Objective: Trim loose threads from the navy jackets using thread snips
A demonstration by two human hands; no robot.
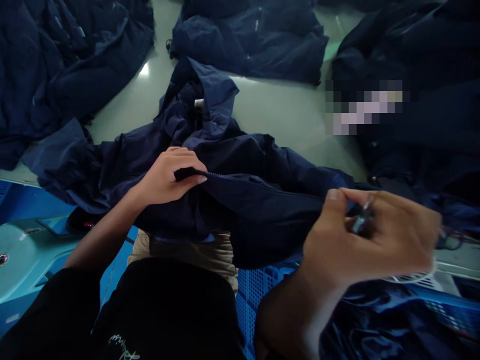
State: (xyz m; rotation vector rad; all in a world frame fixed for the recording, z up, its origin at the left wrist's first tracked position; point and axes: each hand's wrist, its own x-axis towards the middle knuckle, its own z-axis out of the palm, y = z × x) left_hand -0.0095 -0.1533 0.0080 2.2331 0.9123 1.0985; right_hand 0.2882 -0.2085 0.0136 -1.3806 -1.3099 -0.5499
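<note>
A navy blue hooded jacket (262, 200) lies across the table's near edge, its front hanging down towards me. The hood shows a small white label. My left hand (174, 172) pinches the zipper edge between thumb and fingers, near the middle. At the other end of that edge, my right hand (369, 232) pinches the fabric between thumb and forefinger, so the zipper edge stretches between both hands. Tucked inside the curled right fingers is a small shiny metal tool (363, 220), too blurred to name.
More navy garments lie on the pale table (281, 110): a pile at left (75, 65), a folded one at the back (247, 40), a heap at right (431, 100). Below are blue crates (258, 285), dark fabric at lower right, and a turquoise plastic stool (26, 255) at left.
</note>
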